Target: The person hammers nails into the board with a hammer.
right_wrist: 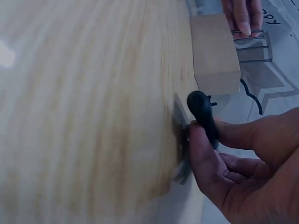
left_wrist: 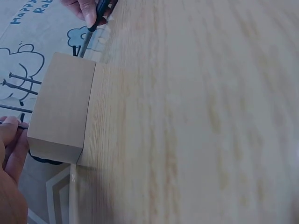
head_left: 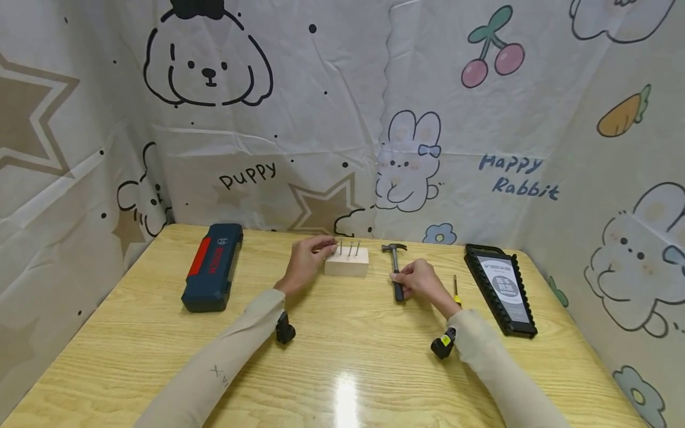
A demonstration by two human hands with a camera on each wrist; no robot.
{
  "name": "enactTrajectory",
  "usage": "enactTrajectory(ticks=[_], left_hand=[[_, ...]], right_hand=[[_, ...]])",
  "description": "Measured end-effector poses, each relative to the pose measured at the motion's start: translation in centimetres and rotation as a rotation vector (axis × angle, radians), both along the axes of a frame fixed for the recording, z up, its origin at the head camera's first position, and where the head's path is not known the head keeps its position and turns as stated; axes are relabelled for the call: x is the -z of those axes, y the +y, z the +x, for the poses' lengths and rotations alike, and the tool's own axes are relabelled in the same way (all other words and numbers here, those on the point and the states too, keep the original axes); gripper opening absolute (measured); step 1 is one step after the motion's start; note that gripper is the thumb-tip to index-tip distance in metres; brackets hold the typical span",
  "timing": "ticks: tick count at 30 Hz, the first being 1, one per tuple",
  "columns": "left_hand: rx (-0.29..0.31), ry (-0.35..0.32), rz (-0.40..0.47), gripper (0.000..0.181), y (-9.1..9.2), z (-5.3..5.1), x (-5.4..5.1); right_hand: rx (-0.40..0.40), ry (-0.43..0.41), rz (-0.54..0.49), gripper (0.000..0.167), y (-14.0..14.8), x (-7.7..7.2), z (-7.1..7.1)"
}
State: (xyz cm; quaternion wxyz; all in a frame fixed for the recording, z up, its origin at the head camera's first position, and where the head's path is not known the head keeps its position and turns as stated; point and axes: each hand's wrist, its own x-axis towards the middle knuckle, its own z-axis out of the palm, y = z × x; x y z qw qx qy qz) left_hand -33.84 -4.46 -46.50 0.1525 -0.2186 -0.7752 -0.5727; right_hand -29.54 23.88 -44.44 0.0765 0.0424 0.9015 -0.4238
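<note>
A pale wooden block [head_left: 346,268] sits near the table's far edge with several nails [head_left: 350,249] standing in its top. My left hand [head_left: 306,261] is at the block's left end, and its fingers pinch one nail [left_wrist: 22,126] low on the shank, close to the wood. To the right of the block, my right hand [head_left: 424,280] grips a claw hammer [head_left: 396,267] by its dark handle between thumb and fingers. In the right wrist view, the handle's end [right_wrist: 201,105] points at the camera and the blurred hammer head lies beyond it.
A dark blue and red BOSCH case [head_left: 213,270] lies on the left of the table [head_left: 299,374]. A black rack with a printed label [head_left: 503,291] lies at the right. Between it and my right wrist is a partly hidden screwdriver [head_left: 455,285]. Printed cloth hangs behind.
</note>
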Motion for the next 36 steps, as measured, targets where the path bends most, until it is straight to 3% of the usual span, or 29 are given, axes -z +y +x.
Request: enactTrajectory(ticks=[9,18,27,36], left_hand=[[0.009,0.005,-0.004,0.021,0.2,0.0,-0.1],[0.02,0.004,-0.011,0.019,0.4,0.2,-0.2],[0.02,-0.014,-0.01,0.02,-0.1,0.5,-0.3],[0.039,-0.024,-0.048,0.019,-0.6,0.2,-0.4]], right_hand=[[-0.049,-0.028,0.183,0.022,-0.1,-0.9,-0.4],[-0.068,-0.001,0.219,0.028,0.6,-1.2,0.0],[-0.074,-0.028,0.236,0.031,0.1,-1.1,-0.2],[-0.153,0.022,0.448,0.045,-0.3,-1.9,-0.4]])
